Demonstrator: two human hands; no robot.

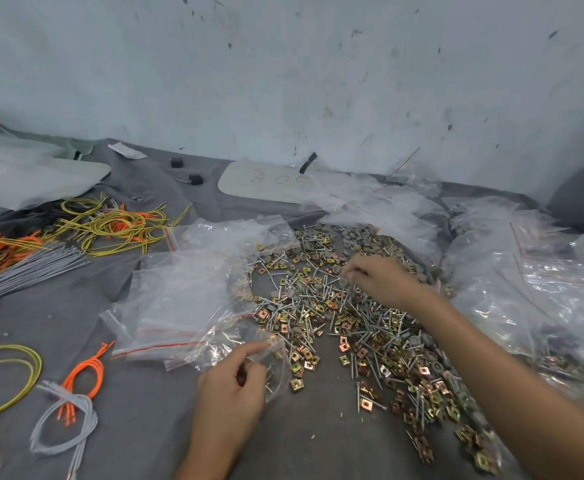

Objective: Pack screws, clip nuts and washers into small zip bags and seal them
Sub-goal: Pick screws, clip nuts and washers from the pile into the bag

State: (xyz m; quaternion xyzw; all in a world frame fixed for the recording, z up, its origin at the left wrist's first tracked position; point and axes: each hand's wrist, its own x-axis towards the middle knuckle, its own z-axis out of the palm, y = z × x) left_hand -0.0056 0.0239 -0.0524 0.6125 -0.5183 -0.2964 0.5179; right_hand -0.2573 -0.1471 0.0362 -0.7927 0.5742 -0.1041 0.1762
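Grey cloth (145,427) covers the work surface, and a loose heap of hardware is spread across its middle and right. In the heap are silver screws (318,299), brass- and copper-coloured square clip nuts (366,404), and round grey washers (356,237) gathered mostly at the far edge.

The left hand (235,386) is near the front, its thumb and forefinger pinching the mouth of a small zip bag (278,372). This clear bag hangs at the heap's near left edge, with a few screws and a clip nut showing inside it.

The right hand (384,278) reaches into the far part of the heap with its fingertips bunched together and pointing down among the screws. Motion blur hides whether they hold anything.

Just left of the heap lies a stack of empty zip bags (165,306), each with a red strip along its seal and no print that can be read.

Against the wall (283,81) lies a white board (266,183) with orange handwriting that seems to be upside down. Two round strokes like "00" stand out, and the rest is illegible.

On the left are yellow-green wire loops (110,223), a bundle of grey wires (30,268) and an orange wire loop (86,372). Crumpled clear plastic bags (543,271) crowd the right side.
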